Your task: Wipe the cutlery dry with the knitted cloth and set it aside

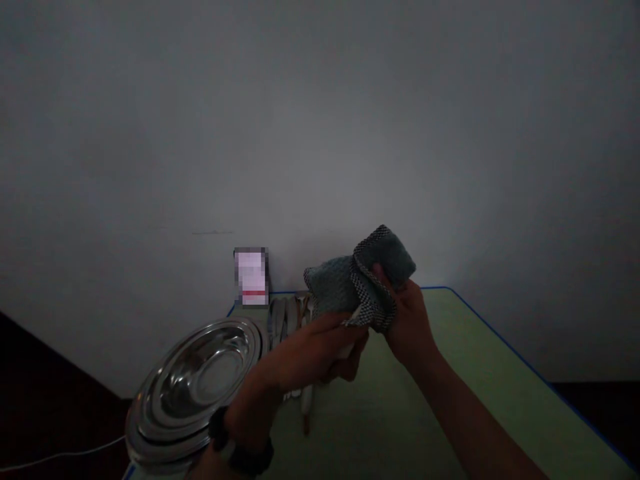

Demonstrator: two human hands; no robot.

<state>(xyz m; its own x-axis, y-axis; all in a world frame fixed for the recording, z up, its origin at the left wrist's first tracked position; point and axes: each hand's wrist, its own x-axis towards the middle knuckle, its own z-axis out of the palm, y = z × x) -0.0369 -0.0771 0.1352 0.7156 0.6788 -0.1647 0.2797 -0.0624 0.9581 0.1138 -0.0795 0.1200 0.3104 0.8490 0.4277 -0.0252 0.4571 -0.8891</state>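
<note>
A grey-green cloth (pixel 335 283) with a black-and-white checked edge is bunched up above the table. My right hand (pixel 410 320) is closed around its right side, the thumb pressed on the fabric. My left hand (pixel 320 353), with a dark band on the wrist, reaches in from the lower left, its fingers curled just under the cloth's lower edge. Something pale shows between those fingers, mostly hidden, and I cannot make out what it is. Behind and below the left hand lies a row of cutlery (pixel 283 317), partly covered by the hand and forearm.
Nested shiny metal bowls (pixel 150 413) stand at the table's left side. A phone (pixel 251 277) with a lit, blurred screen leans against the wall (pixel 320 133). The green table (pixel 470 373) has a blue edge. A white cable (pixel 65 455) runs at the lower left.
</note>
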